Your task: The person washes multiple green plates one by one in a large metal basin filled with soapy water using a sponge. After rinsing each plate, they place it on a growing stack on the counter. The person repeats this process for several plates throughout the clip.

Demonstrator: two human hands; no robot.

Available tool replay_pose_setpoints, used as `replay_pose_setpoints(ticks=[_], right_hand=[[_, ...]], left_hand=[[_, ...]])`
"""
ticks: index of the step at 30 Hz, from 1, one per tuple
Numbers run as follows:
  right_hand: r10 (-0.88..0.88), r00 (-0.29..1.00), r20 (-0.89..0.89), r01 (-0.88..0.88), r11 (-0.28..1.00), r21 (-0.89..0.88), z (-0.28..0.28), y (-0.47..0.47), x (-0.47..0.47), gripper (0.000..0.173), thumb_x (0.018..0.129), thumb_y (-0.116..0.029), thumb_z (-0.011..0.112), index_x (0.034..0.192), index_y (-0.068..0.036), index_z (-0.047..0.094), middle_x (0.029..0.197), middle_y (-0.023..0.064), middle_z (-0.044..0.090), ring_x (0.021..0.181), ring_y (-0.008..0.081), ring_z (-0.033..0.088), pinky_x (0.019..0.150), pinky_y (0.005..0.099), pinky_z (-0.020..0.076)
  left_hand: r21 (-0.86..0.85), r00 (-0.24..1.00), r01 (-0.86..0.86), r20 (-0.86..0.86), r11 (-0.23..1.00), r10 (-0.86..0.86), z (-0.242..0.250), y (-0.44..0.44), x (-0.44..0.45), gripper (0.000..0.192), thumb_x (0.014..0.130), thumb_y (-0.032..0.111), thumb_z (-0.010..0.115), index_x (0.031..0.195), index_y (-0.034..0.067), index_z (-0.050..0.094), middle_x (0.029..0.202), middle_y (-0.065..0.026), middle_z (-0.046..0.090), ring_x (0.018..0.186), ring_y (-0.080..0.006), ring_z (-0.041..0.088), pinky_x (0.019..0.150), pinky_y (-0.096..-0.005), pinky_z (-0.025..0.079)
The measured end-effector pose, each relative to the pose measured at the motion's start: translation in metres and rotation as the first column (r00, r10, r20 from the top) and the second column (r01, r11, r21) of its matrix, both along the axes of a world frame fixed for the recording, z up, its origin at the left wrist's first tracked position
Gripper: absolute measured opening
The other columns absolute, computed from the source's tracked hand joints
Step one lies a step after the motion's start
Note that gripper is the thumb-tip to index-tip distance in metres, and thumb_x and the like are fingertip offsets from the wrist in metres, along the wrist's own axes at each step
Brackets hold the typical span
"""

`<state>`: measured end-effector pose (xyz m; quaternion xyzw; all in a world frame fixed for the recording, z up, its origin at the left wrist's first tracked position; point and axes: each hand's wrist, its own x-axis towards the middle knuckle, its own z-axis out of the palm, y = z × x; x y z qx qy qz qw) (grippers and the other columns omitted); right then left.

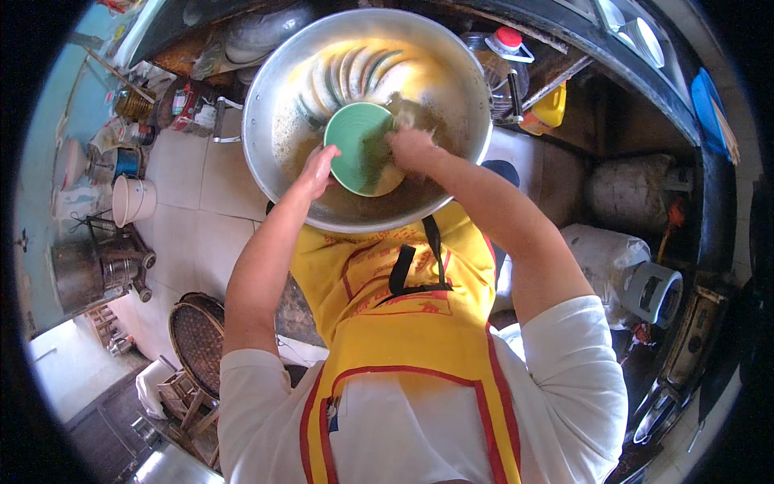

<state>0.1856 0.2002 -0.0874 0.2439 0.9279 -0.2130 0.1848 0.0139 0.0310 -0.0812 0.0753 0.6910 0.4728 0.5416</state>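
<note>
A large round aluminium basin (266,145) holds murky water and stands before me at the top of the view. Over the water my left hand (319,171) grips the left rim of a green bowl or dish (357,142), thumb on its inner side. My right hand (414,148) is at the dish's right edge with its fingers closed on a dark, wet, blurred scrubber or cloth (417,115). Several plates or bowls (351,75) lean overlapping in a row in the water, towards the far side of the basin.
Left on the tiled floor are a white bucket (134,199) and a round woven basket (196,339). Near the basin's right handle stand a red-capped plastic jug (505,45) and a yellow container (546,109). Gas cylinders (604,266) stand at right, and a shelf holds white dishes (644,42).
</note>
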Motion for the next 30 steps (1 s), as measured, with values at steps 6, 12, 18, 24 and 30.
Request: replay_pose_setpoints(ticks=[6,12,18,24,30], right_hand=[[-0.355,0.926,-0.126,0.357,0.934,-0.009,-0.012,0.047,0.009,0.045,0.077,-0.016,0.063,0.116,-0.001,0.047,0.107,0.0261,0.059,0.097,0.0427,0.061,0.088,0.0464,0.0486],[-0.327,0.926,-0.187,0.327,0.945,-0.031,-0.012,0.054,0.006,0.034,0.079,-0.015,0.06,0.109,-0.003,0.048,0.102,0.0247,0.063,0.098,0.0396,0.062,0.085,0.047,0.0499],[-0.433,0.865,-0.253,0.405,0.901,-0.156,0.006,0.051,0.003,0.037,0.08,-0.024,0.057,0.112,-0.006,0.051,0.102,0.0245,0.063,0.097,0.0404,0.061,0.085,0.047,0.0479],[-0.42,0.905,-0.063,0.414,0.906,-0.09,-0.005,0.039,-0.002,0.042,0.087,-0.029,0.05,0.119,-0.002,0.049,0.11,0.0244,0.062,0.102,0.0391,0.061,0.089,0.0458,0.0475],[-0.226,0.972,0.062,0.231,0.968,-0.101,-0.033,0.041,0.007,0.042,0.084,-0.029,0.059,0.115,0.0,0.057,0.115,0.0219,0.062,0.11,0.0341,0.059,0.093,0.0435,0.0467]], left_hand=[[-0.264,0.328,0.427,-0.847,0.865,-0.42,0.007,0.005,0.029,0.053,0.085,0.027,0.06,0.131,0.004,0.046,0.131,-0.0208,0.047,0.121,-0.0344,0.045,0.097,-0.0405,0.042],[-0.804,-0.643,0.589,-0.53,0.087,-0.553,0.012,0.013,0.045,0.063,0.089,0.047,0.049,0.132,0.002,0.049,0.143,-0.0189,0.038,0.137,-0.036,0.027,0.115,-0.048,0.015],[-0.897,-0.601,0.434,-0.356,0.081,-0.716,-0.02,0.022,0.074,0.032,0.084,0.022,0.054,0.109,0.005,0.065,0.119,-0.0181,0.058,0.117,-0.0376,0.049,0.102,-0.0535,0.033],[-0.592,-0.179,0.756,-0.595,0.278,-0.783,0.011,0.003,0.061,0.03,0.086,0.031,0.057,0.084,0.002,0.067,0.083,-0.0236,0.064,0.078,-0.0421,0.062,0.072,-0.0507,0.049],[-0.453,0.093,0.758,-0.637,0.47,-0.765,0.025,0.004,0.061,0.045,0.089,0.044,0.056,0.08,0.0,0.064,0.075,-0.0228,0.062,0.069,-0.0409,0.059,0.066,-0.0472,0.048]])
